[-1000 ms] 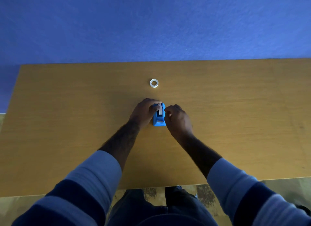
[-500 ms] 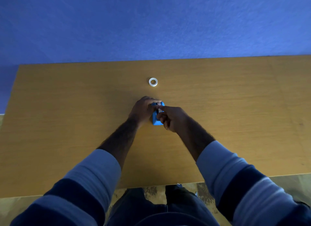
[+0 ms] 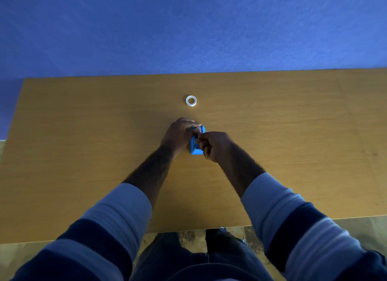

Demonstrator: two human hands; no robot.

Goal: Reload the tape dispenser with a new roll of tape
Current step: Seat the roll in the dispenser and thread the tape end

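Note:
A small blue tape dispenser (image 3: 195,150) stands on the wooden table (image 3: 83,134) near its middle. My left hand (image 3: 180,134) grips its left side and far end. My right hand (image 3: 213,145) hovers over the dispenser's top with thumb and forefinger pinched together at its open slot; what they pinch is too small to make out. The roll inside the dispenser is hidden by my fingers. A small white tape ring (image 3: 191,100) lies flat on the table beyond the dispenser, apart from both hands.
A blue wall (image 3: 188,29) runs along the table's far edge. The near table edge lies just above my lap, with patterned floor (image 3: 356,228) showing below it.
My right hand moved from the dispenser's right side onto its top and pinched at the slot, then drew slightly back toward me. My left hand kept its hold.

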